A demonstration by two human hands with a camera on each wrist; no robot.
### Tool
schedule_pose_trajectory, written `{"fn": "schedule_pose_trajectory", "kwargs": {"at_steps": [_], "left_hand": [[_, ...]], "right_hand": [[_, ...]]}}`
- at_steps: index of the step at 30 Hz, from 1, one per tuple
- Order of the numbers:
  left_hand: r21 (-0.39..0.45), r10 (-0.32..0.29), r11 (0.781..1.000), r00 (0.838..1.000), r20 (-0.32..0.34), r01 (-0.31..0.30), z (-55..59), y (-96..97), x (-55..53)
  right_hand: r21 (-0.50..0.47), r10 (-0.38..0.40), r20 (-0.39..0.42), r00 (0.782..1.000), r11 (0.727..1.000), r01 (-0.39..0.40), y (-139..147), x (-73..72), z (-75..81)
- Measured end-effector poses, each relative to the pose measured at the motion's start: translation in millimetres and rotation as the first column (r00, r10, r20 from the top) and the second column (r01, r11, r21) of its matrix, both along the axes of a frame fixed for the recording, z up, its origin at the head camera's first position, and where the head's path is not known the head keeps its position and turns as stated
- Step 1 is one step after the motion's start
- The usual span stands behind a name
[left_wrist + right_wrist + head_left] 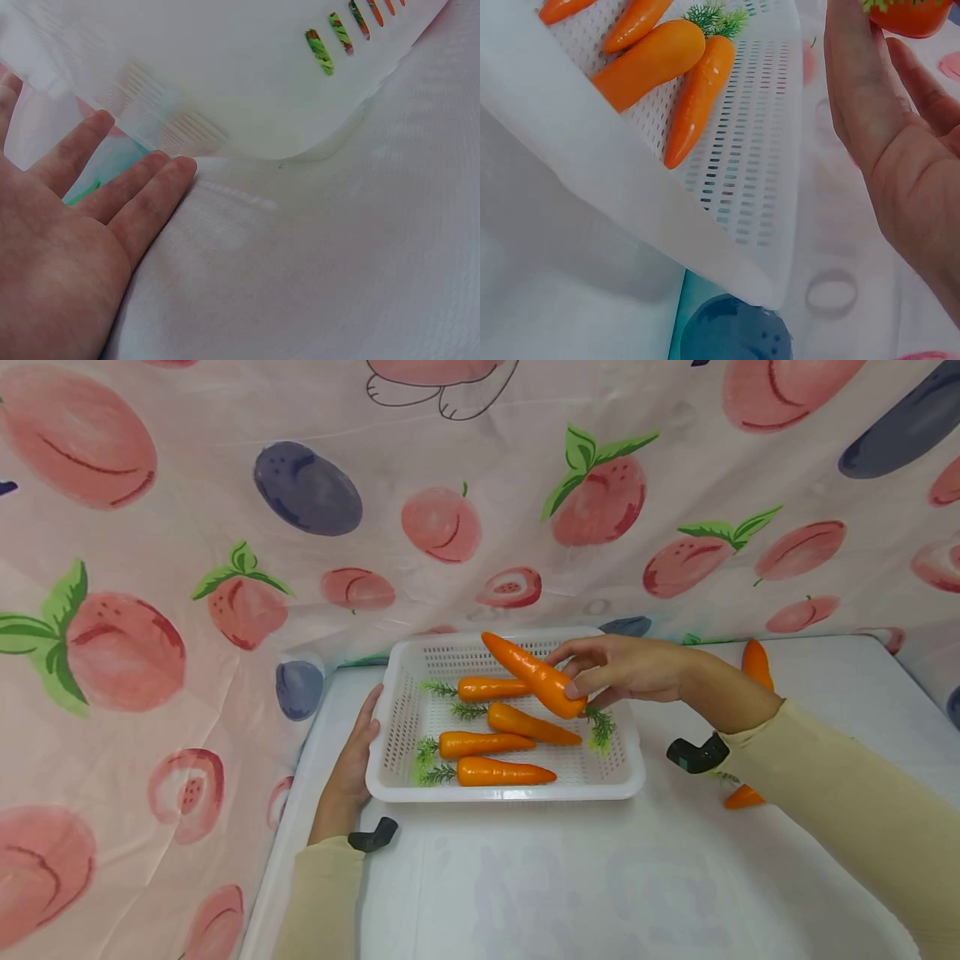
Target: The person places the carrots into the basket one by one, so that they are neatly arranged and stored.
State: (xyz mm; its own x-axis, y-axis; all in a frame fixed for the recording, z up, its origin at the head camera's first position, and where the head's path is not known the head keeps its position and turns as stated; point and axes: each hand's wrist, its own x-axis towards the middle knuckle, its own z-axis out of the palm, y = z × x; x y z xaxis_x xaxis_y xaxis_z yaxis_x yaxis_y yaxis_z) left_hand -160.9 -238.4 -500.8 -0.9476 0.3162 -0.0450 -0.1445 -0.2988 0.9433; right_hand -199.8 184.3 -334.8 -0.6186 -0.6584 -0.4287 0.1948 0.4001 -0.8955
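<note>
A white perforated plastic basket [510, 793] stands on the table, with several orange carrots [498, 772] lying inside, most with green tops to the left. My right hand [626, 668] grips another carrot [532, 672] near its leafy end, above the basket's right half. That carrot's tip points up and left. In the right wrist view, only the thick end of the held carrot [915, 19] shows beside the fingers. Against the basket's left side rests my left hand [352, 768]; in the left wrist view its fingers [154, 195] are extended and touch the wall.
On the table right of the basket lie an orange carrot [757, 664] and another orange piece [744, 797], both partly hidden by my right arm. A fruit-print cloth [450, 460] hangs behind and to the left. White cloth [570, 877] covers the table in front.
</note>
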Motion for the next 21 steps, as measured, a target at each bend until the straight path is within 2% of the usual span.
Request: {"fn": "schedule_pose_trajectory", "kwargs": {"at_steps": [12,21], "left_hand": [[-0.005,0.000,1.000,1.000,0.007,0.000,-2.3,-0.3,-0.6],[-0.005,0.014,1.000,1.000,0.017,-0.014,-0.7,0.0,-0.2]], "right_hand": [[-0.041,-0.030,0.027,0.999,0.999,0.031,0.9,0.7,-3.4],[-0.029,-0.029,0.020,0.999,0.999,0.030,4.2,1.0,-3.6]]}}
